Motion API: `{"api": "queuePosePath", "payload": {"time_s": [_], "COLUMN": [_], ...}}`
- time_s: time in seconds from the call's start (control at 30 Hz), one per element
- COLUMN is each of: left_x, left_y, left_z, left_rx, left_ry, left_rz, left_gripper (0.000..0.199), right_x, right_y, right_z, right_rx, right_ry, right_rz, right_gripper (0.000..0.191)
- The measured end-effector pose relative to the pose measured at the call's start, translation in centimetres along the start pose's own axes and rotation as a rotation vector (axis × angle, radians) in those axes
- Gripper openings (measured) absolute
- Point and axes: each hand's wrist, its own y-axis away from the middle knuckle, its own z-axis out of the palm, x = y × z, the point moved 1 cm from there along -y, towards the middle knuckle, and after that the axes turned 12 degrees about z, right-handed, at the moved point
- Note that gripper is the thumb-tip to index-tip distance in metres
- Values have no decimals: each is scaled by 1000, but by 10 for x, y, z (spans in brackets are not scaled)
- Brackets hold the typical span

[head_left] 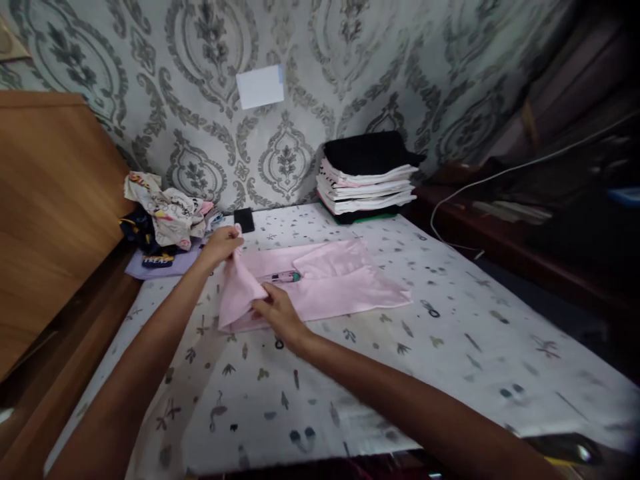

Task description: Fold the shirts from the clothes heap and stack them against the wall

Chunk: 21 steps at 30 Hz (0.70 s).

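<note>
A pink shirt (340, 287) lies partly folded on a white printed sheet (380, 373). A strip of its printed picture shows near the middle. My left hand (223, 245) pinches the far corner of the shirt's left end. On the near side of that same end, my right hand (280, 313) grips the edge between thumb and fingers. The cloth between my hands is lifted and turned over toward the right. The shirt's right part lies flat, with one piece folded across it.
A stack of folded clothes (367, 177) stands at the back right, by the patterned wall. Crumpled clothes (173, 217) are heaped at the back left. A black flat object (244, 219) lies between them. Wooden furniture (55, 213) borders the left; a white cable (450, 197) hangs at right.
</note>
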Motion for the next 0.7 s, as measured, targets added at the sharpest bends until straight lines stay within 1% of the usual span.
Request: {"api": "queuePosePath", "payload": {"time_s": [0.07, 0.13, 0.17, 0.2, 0.23, 0.3, 0.37, 0.43, 0.5, 0.53, 0.63, 0.7], "left_x": [12, 17, 17, 16, 14, 9, 4, 1, -2, -3, -4, -5], "left_y": [-4, -3, -2, 0, 2, 2, -3, -11, -20, -23, -31, -34], "left_z": [40, 77, 92, 102, 109, 109, 98, 85, 77, 77, 85, 93], "left_rx": [-60, -130, -162, -187, -204, -219, -219, -206, -187, -183, -216, -243], "left_ry": [27, 32, 35, 37, 37, 27, -7, -68, -139, -171, -228, -251], "left_rz": [0, -12, -19, -23, -23, -6, 28, 82, 156, 198, 323, 387], "left_gripper": [13, 15, 16, 18, 20, 26, 26, 19, 7, 3, 11, 14], "right_x": [2, 4, 4, 5, 5, 3, 0, -4, -7, -8, -13, -15], "right_y": [14, 24, 27, 28, 28, 26, 22, 19, 17, 16, 14, 12], "right_z": [-27, -46, -53, -58, -61, -64, -64, -63, -63, -63, -62, -61], "right_rx": [52, 69, 64, 59, 58, 74, 104, 126, 151, 158, 154, 147], "right_ry": [-109, -248, -320, -388, -443, -508, -526, -512, -492, -479, -401, -311], "right_rz": [21, 57, 89, 124, 161, 229, 285, 338, 382, 400, 423, 382], "right_gripper": [13, 15, 17, 18, 18, 17, 14, 11, 8, 8, 11, 14]}}
